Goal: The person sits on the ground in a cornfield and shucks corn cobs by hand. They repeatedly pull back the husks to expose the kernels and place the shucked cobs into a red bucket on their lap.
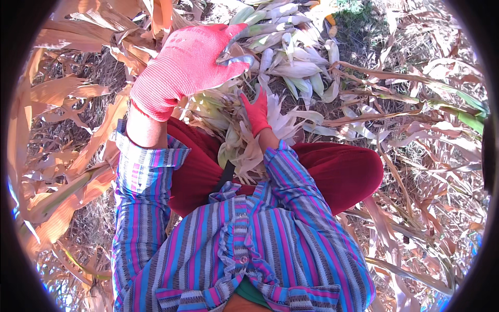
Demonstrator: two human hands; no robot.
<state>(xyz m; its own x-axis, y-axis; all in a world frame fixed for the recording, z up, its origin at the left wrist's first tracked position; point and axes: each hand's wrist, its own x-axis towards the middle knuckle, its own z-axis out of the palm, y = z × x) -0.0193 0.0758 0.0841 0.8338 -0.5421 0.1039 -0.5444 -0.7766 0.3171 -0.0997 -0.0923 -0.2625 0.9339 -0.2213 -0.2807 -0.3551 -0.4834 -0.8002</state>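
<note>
My left hand (pixel 192 67), in a red knit glove with a grey palm coating, is raised over the husks. Its thumb and forefinger are spread apart, and nothing shows between them. My right hand (pixel 256 112), also red-gloved, rests lower down on loose pale corn husks (pixel 283 117) in front of my lap. Its thumb and fingers form a V against the husks; their tips are partly hidden. Just beyond my hands lies a pile of corn ears in their husks (pixel 299 70). More loose husks (pixel 241 151) gather between my legs.
Tall dry corn stalks and leaves (pixel 62 203) crowd the left side. Long stalks (pixel 384 117) stretch across the ground at right, some partly green. Bare yellow corn (pixel 330 21) shows beyond the pile. My folded legs in dark red trousers (pixel 338 174) border the husks.
</note>
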